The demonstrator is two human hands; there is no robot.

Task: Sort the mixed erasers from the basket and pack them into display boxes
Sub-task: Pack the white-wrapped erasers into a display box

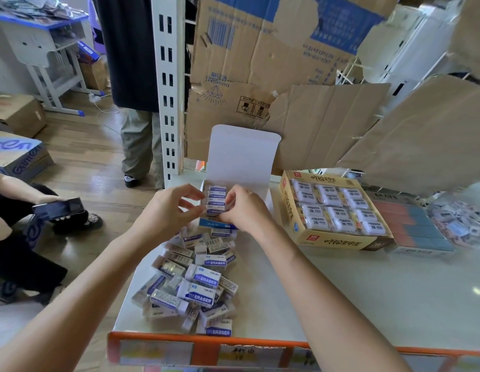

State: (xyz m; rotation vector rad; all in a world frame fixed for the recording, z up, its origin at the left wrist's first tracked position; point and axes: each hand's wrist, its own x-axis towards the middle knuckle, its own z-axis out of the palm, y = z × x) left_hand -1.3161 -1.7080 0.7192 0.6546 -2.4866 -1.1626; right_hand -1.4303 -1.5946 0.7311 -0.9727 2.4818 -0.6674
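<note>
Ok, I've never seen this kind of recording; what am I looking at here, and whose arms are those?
No machine: the single picture comes from a camera on a person's head, looking down at their own bare arms. On the white shelf lies a pile of loose erasers; behind it, an open white box holding a row of erasers; to its right, a full yellow box. The left hand is at the box's left edge, holding nothing visible. The right hand curls onto the row; whether it grips one is unclear.
</note>
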